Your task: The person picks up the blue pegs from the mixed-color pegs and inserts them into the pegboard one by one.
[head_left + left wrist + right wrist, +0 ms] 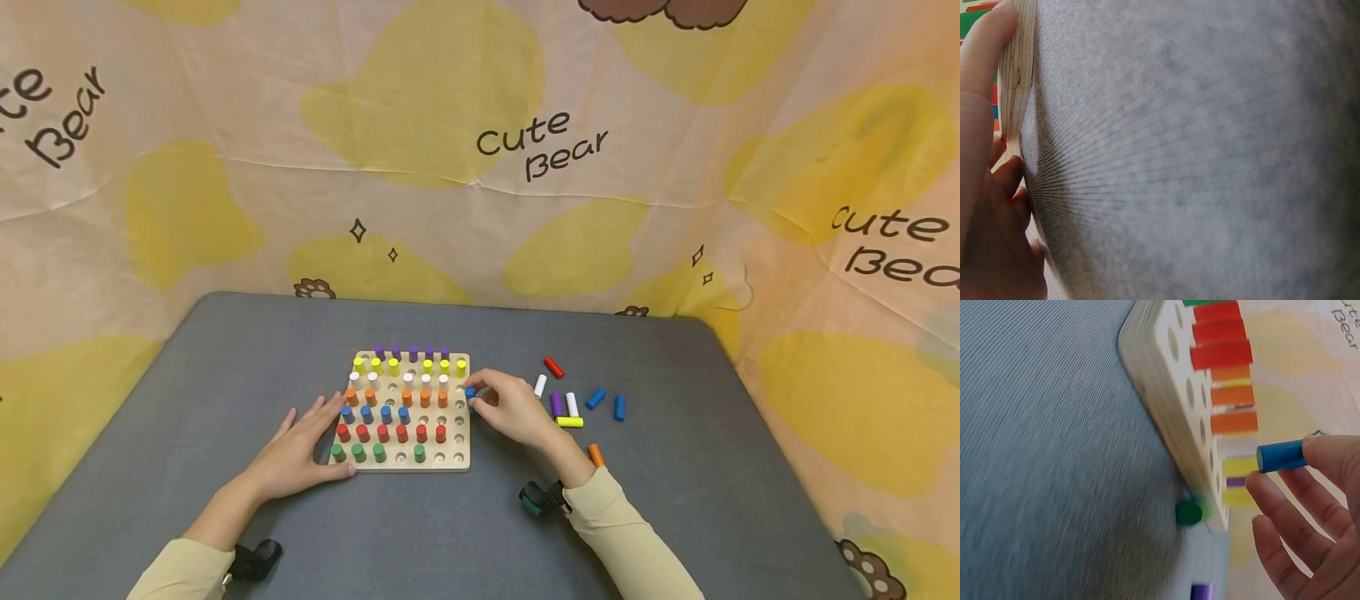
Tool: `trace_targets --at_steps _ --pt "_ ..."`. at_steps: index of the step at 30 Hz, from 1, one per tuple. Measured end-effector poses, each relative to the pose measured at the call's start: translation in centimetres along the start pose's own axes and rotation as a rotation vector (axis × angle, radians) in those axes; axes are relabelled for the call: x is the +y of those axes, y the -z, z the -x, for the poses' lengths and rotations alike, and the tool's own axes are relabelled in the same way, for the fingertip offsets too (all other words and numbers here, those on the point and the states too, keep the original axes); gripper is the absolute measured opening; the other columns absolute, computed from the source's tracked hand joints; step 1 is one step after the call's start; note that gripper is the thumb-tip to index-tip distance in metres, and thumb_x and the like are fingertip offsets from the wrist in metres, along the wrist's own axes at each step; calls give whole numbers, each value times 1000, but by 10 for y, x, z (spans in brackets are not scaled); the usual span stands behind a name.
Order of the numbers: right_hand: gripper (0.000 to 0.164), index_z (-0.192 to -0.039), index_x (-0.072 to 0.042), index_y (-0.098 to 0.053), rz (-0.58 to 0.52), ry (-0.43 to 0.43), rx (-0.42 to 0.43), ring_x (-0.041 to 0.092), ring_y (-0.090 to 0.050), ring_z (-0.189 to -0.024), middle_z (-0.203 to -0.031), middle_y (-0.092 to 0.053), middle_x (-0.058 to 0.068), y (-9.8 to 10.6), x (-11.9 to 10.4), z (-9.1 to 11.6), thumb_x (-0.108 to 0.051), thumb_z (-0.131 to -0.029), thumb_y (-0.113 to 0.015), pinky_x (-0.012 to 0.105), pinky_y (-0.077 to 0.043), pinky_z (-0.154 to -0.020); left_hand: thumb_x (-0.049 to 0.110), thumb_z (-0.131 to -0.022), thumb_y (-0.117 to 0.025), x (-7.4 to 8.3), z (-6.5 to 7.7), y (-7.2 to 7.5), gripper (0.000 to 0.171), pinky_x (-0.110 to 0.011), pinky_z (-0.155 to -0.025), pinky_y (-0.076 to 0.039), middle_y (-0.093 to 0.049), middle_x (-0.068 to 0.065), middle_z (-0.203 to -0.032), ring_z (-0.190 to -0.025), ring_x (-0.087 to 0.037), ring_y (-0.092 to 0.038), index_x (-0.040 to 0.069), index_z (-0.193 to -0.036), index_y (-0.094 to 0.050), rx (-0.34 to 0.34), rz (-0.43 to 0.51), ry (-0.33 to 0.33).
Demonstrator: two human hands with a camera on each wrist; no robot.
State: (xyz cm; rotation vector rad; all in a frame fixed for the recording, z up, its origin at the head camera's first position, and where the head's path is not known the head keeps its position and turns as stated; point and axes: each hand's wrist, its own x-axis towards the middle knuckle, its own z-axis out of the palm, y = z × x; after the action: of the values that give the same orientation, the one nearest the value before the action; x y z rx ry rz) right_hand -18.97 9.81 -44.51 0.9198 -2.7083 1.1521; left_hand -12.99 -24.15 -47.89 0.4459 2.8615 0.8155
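- Pinching one blue cylindrical peg (470,393) between thumb and bent fingers, the right hand (516,408) is nearly closed at its tips, with its other fingers loosely curved.
- This peg is at the right edge of the pale wooden pegboard (466,433), near the middle of that side; the right wrist view shows it raised off the board and roughly in line with the standing pegs, though whether it is directly over a hole I cannot tell.
- On the left of the pegboard, the left hand (300,454) is spread wide with long, straight fingers and grasps no peg; its thumb rests at the board's near left corner and its fingertips lie along the left edge.
- Seven coloured rows of pegs stand in the pegboard, from its far edge to its near edge: purple pegs (412,354), yellow pegs (393,367), white pegs (408,381), orange pegs (425,398), blue pegs (386,414), red pegs (383,433) and green pegs (358,452).
- Bare holes show among the rows, several along the board's right side; the blue row has four pegs and the green row four.
- Loose to the right of the pegboard lie a red peg (553,367), two white pegs (572,405), a purple peg (557,404), a yellow peg (569,422), two further blue pegs (619,408) and, beside the right wrist, an orange peg (596,455).
- Beneath the pegboard is a grey desk (405,542); beyond it hangs a cream-and-yellow printed cloth (420,100).
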Motion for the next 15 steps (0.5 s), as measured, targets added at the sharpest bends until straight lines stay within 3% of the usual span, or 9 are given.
trace_targets --at_steps 9,15 --pt "17 -105 -11 -63 -4 5 -42 7 -63 -78 -95 -66 -4 -15 -15 -11 -13 -88 -61 17 -50 -64 64 -66 -69 0 0 0 107 -61 -108 0 -22 -13 -152 -140 -37 -14 10 -147 -23 -2 2 -1" --pt "16 -104 -10 -62 -25 16 -84 9 -63 -83 -97 -66 0 -26 -20 -15 -11 -88 -61 20 -52 -72 63 -66 -69 2 1 2 107 -61 -108 -1 -22 -13 -152 -140 -37 -14 11 -147 -23 -4 0 2"
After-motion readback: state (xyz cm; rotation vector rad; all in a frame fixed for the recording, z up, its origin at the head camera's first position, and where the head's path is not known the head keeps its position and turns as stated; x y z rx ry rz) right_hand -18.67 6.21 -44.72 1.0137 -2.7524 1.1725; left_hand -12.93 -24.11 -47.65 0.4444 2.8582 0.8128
